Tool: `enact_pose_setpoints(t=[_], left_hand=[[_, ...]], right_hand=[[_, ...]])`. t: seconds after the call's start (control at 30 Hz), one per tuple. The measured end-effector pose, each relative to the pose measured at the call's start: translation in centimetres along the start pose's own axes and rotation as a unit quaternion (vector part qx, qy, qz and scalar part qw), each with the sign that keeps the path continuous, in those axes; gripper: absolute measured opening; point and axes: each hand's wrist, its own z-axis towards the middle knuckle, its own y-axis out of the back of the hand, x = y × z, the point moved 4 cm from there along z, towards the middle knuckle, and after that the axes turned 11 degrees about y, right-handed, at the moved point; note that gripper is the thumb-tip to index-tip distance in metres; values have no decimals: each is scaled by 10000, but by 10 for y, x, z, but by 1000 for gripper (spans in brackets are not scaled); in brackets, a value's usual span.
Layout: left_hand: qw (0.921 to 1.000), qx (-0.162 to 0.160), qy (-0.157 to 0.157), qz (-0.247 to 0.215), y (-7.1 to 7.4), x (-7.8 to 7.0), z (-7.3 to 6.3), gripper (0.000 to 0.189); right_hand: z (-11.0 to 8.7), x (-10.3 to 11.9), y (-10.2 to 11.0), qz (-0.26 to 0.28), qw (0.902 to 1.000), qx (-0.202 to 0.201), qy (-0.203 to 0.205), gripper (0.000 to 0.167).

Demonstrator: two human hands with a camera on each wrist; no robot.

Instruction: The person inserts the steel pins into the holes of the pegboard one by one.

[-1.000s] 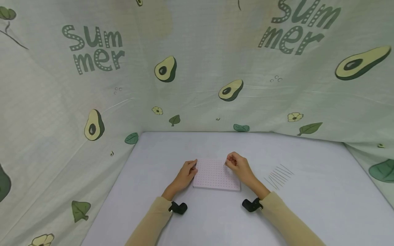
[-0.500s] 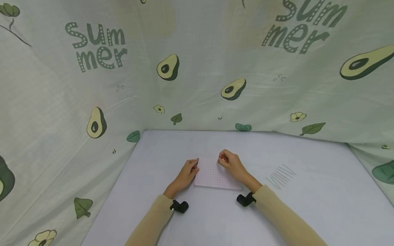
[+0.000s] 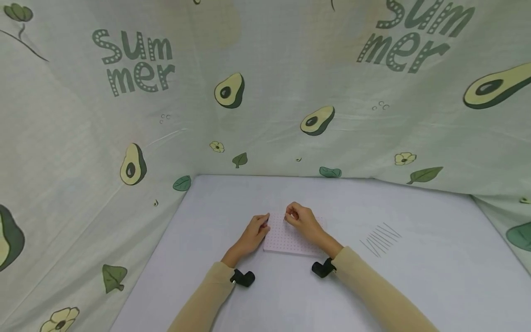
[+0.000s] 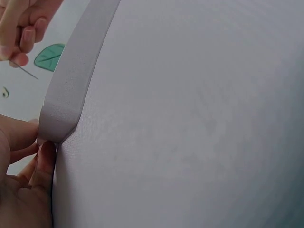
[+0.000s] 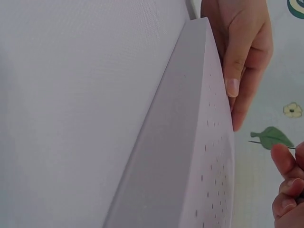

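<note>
A pale pink pegboard point(image 3: 278, 240) with a grid of small holes lies flat on the white table. At its left edge my left hand point(image 3: 251, 234) grips it; in the left wrist view the thumb and fingers point(image 4: 45, 164) close round the board's corner. My right hand point(image 3: 306, 224) is over the far part of the board, left of its middle. Between thumb and index finger it pinches a thin needle-like stick point(image 5: 255, 142), whose free end points out beyond the fingertips. In the left wrist view the stick point(image 4: 28, 73) stands apart from the board's side.
Several similar thin sticks point(image 3: 380, 238) lie roughly side by side on the table point(image 3: 435, 276), right of the board. A cloth point(image 3: 265, 138) printed with avocados and leaves hangs behind the table. Each wrist carries a black camera point(image 3: 323, 268).
My right hand has moved left across the far part of the board, carrying the thin stick. The left hand keeps its hold at the left edge. The head view has shifted slightly.
</note>
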Motion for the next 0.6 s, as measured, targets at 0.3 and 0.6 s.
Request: enact_pose_setpoints(t=[0.3,0.6], left_hand=[[10000,52,17,-48,0,2,1,48],[9999,57,0,-95,-1,5,2,47]], right_hand=[[5,1,-11,6,9999,71,96,4],[6,0,-19,-33,9999,120,-7,7]])
